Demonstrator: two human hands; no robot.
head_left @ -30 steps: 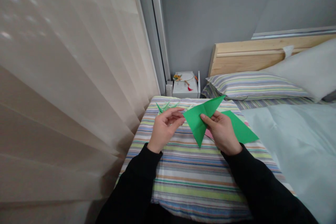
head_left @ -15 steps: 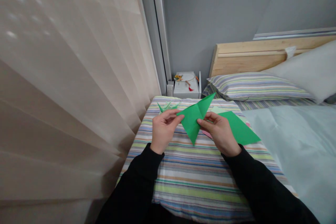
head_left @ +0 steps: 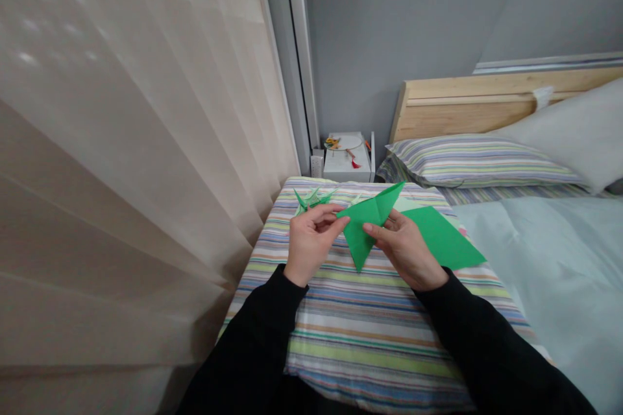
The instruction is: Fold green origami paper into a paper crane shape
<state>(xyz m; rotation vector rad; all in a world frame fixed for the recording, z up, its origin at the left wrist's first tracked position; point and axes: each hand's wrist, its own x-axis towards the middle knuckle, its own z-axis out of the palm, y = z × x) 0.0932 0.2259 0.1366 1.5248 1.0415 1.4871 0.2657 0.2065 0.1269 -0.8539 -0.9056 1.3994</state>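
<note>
At twelve o'clock, my left hand (head_left: 310, 240) pinches the folded green paper (head_left: 359, 219) by its nine-o'clock corner while my right hand (head_left: 409, 248) clasps its four-o'clock edge, presumably to steady its creases.

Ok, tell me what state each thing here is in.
Folded green paper: creased, held up
Bare left hand: pinching that paper's corner
Bare right hand: gripping that paper
Loose green paper sheet: lying flat
Pointed green paper shapes: folded
Striped multicoloured cloth: spread out
Beige fabric curtain: hanging in folds
</note>
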